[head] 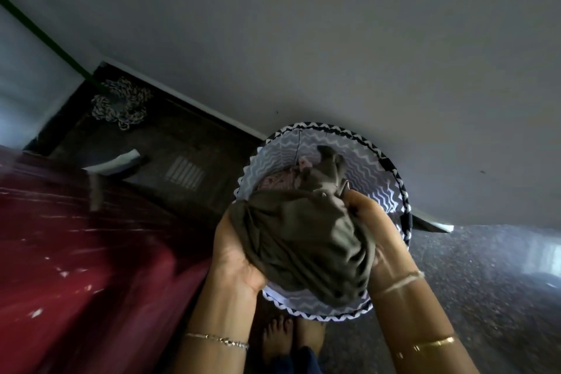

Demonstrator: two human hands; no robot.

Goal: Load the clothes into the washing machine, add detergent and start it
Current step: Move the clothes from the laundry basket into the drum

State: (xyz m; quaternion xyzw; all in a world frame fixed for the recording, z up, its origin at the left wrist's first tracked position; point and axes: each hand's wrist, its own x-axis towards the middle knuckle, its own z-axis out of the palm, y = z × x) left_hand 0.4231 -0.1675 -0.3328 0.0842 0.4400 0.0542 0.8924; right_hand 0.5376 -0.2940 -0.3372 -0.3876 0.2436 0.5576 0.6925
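Note:
A bunched olive-grey garment [303,237] is held above a round laundry basket [385,173] with a black-and-white zigzag rim and grey wavy lining. My left hand [233,255] cups the garment from the left and below. My right hand [376,228] grips it from the right. Part of the cloth still trails down into the basket, where a pink patterned piece of clothing [277,181] lies. The washing machine and detergent are not in view.
A dark red surface [76,252], blurred, fills the left side. A mop head [121,102] with a green handle [45,36] rests on the dark floor by a floor drain [185,174]. A white wall [334,39] rises behind the basket. My bare feet [288,337] stand below it.

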